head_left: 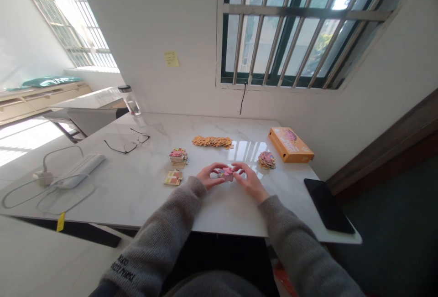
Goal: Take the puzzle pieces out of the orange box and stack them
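Note:
Small pink puzzle-like pieces [226,174] are between my two hands, just above the white marble-patterned table [219,215]. My left hand [210,176] grips them from the left with thumb and fingers. From the right, my right hand [248,180] pinches their edge. To the left stands a stack of colourful pieces [178,157], with a smaller flat group of pieces [173,178] nearer me. A long row of orange-edged pieces [212,142] lies beyond my hands. On the right is a heap of pink and orange pieces [266,160].
An orange box [290,145] sits at the back right, and a black tablet or phone [328,205] at the right edge. Eyeglasses [131,145], a bottle [130,101] and a white power strip [80,171] with a looped cable are on the left.

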Motion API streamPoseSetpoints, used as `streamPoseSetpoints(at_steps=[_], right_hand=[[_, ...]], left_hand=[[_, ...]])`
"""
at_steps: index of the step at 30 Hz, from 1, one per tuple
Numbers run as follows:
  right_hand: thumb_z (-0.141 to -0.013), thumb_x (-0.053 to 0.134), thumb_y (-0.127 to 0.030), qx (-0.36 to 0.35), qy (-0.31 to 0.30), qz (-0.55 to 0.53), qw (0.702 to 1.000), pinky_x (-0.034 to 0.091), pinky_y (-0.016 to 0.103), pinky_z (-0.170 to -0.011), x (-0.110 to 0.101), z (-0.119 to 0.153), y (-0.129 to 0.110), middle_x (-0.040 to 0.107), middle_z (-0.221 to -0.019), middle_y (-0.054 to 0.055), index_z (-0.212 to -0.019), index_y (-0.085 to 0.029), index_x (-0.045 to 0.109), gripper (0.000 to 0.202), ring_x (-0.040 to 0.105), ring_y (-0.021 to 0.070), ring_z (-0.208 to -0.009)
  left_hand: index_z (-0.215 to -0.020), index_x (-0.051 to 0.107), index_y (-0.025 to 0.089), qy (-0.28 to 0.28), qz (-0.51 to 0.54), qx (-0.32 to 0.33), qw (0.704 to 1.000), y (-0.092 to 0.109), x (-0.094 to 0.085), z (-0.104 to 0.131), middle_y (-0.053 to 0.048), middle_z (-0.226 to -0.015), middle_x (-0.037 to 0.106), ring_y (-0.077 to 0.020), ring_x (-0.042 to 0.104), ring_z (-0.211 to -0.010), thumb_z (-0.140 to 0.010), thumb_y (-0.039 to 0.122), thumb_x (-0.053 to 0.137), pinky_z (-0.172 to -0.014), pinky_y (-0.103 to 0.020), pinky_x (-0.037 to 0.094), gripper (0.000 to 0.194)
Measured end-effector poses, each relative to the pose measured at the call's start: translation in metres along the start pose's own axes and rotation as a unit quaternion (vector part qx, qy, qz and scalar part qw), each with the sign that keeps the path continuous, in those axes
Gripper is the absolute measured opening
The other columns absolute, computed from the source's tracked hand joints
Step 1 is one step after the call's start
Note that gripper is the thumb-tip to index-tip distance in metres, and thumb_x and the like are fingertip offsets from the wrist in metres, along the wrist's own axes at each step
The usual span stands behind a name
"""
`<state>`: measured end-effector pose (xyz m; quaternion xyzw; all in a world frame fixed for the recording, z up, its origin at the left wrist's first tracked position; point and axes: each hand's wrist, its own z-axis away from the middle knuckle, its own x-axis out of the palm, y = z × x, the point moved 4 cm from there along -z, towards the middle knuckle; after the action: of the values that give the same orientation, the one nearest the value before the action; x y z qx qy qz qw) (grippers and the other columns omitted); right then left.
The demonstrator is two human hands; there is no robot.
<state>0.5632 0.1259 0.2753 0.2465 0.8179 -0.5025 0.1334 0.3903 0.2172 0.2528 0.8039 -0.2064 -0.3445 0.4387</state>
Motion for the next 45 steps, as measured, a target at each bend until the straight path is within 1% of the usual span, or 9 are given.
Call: streamPoseSetpoints(at_steps=[3,8,14,18,23,28,33,39,45], right_hand=[[-0.090,0.057,-0.038,0.069,0.007,-0.077,0.995,0.049,0.033,-0.076,0.003,-0.001,0.011,0.069,-0.085,0.002,-0.118,-0.020,0.059,0.033,0.064,0.0177,-0.080],[-0.084,0.065,-0.044,0.123,-0.003,-0.214,0.969,0.050,0.031,-0.075,0.011,-0.002,0.016,0.066,-0.077,-0.001,-0.119,-0.019,0.059,0.044,0.063,0.0158,-0.075],[-0.078,0.072,-0.046,0.161,0.011,-0.266,0.950,0.049,0.029,-0.075,0.012,-0.003,0.010,0.065,-0.076,-0.002,-0.112,-0.020,0.065,0.044,0.063,0.0148,-0.075],[-0.076,0.075,-0.046,0.168,0.035,-0.262,0.950,0.049,0.028,-0.071,0.012,-0.002,0.013,0.065,-0.071,-0.003,-0.107,-0.020,0.064,0.043,0.062,0.0141,-0.070],[-0.076,0.075,-0.049,0.176,0.028,-0.268,0.947,0.051,0.031,-0.074,0.015,0.000,0.017,0.070,-0.078,0.001,-0.107,-0.020,0.062,0.044,0.067,0.0181,-0.076],[-0.080,0.071,-0.047,0.177,0.016,-0.272,0.946,0.052,0.033,-0.079,0.017,0.000,0.014,0.072,-0.083,0.003,-0.107,-0.019,0.061,0.040,0.068,0.0185,-0.079],[-0.085,0.059,-0.042,0.153,0.075,-0.184,0.968,0.049,0.030,-0.071,0.006,-0.001,0.020,0.063,-0.073,-0.001,-0.112,-0.017,0.060,0.037,0.060,0.0152,-0.069],[-0.087,0.053,-0.037,0.108,0.073,-0.093,0.987,0.048,0.031,-0.072,0.003,0.001,0.024,0.061,-0.074,-0.001,-0.114,-0.017,0.060,0.034,0.059,0.0164,-0.071],[-0.089,0.050,-0.034,0.087,0.065,-0.047,0.993,0.047,0.031,-0.073,0.002,0.001,0.021,0.060,-0.073,-0.001,-0.114,-0.018,0.061,0.031,0.058,0.0168,-0.071]], left_hand=[[-0.121,0.062,0.022,-0.014,0.000,0.013,1.000,0.004,0.002,0.001,-0.012,-0.126,0.066,-0.0285,0.062,-0.119,-0.079,0.031,0.076,-0.096,-0.044,0.051,0.046],[-0.120,0.062,0.021,-0.015,-0.022,0.040,0.999,0.005,0.006,0.002,-0.013,-0.130,0.064,-0.0285,0.058,-0.123,-0.079,0.030,0.076,-0.095,-0.042,0.052,0.044],[-0.106,0.067,0.021,0.102,-0.110,0.081,0.985,0.016,-0.003,0.000,-0.009,-0.109,0.069,-0.0215,0.064,-0.103,-0.084,0.024,0.068,-0.080,-0.034,0.055,0.022],[-0.101,0.069,0.022,0.150,-0.184,0.132,0.962,0.028,-0.004,0.003,-0.008,-0.103,0.066,-0.0212,0.062,-0.099,-0.081,0.020,0.068,-0.088,-0.039,0.053,0.020],[-0.113,0.066,0.023,0.090,-0.224,0.151,0.959,0.029,0.004,0.004,-0.008,-0.113,0.065,-0.0246,0.057,-0.106,-0.072,0.022,0.076,-0.097,-0.043,0.049,0.043],[-0.104,0.068,0.023,0.085,-0.236,0.141,0.958,0.026,0.006,0.003,-0.006,-0.108,0.068,-0.0237,0.058,-0.102,-0.073,0.018,0.072,-0.095,-0.042,0.048,0.033],[-0.096,0.065,0.022,0.114,-0.267,0.116,0.950,0.037,0.001,0.013,-0.005,-0.111,0.069,-0.0239,0.056,-0.104,-0.071,0.013,0.067,-0.098,-0.043,0.045,0.027],[-0.090,0.063,0.022,0.118,-0.304,0.091,0.941,0.060,-0.028,0.049,-0.005,-0.116,0.068,-0.0233,0.056,-0.105,-0.076,0.013,0.063,-0.098,-0.043,0.044,0.016],[-0.089,0.063,0.022,0.107,-0.316,0.033,0.942,0.048,-0.096,0.094,-0.006,-0.118,0.068,-0.0241,0.056,-0.107,-0.080,0.021,0.062,-0.100,-0.044,0.043,0.009]])
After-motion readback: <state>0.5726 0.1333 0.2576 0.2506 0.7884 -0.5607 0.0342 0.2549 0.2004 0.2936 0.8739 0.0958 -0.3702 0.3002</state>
